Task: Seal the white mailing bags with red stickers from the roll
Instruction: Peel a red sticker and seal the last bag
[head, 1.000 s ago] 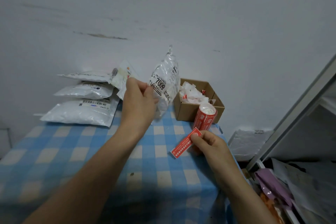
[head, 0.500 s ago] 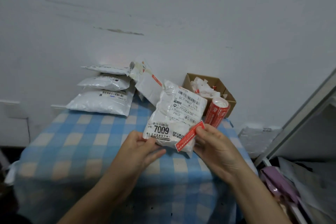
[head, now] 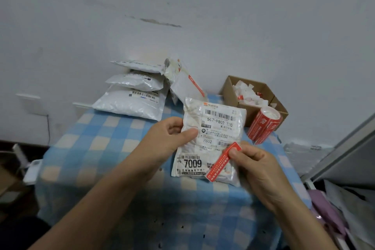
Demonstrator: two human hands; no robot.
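Note:
A white mailing bag [head: 211, 130] with a shipping label reading 7009 is held over the blue checked table [head: 97, 148]. My left hand [head: 164, 142] grips its left edge, thumb on the front. My right hand [head: 257, 170] pinches a long red sticker [head: 222, 162] that lies slanted across the bag's lower right corner. The red sticker roll [head: 263, 126] stands tilted just right of the bag, in front of a cardboard box.
Three white bags [head: 129, 103] are stacked at the table's back left, with another bag bearing a red sticker [head: 186, 87] leaning beside them. A cardboard box [head: 229, 89] holding paper scraps sits at the back right. A shelf frame [head: 345, 148] and clutter stand to the right.
My left hand brought the bag down from the back of the table toward me and shifted its grip to the left edge. My right hand carried the red sticker onto the bag's lower right corner.

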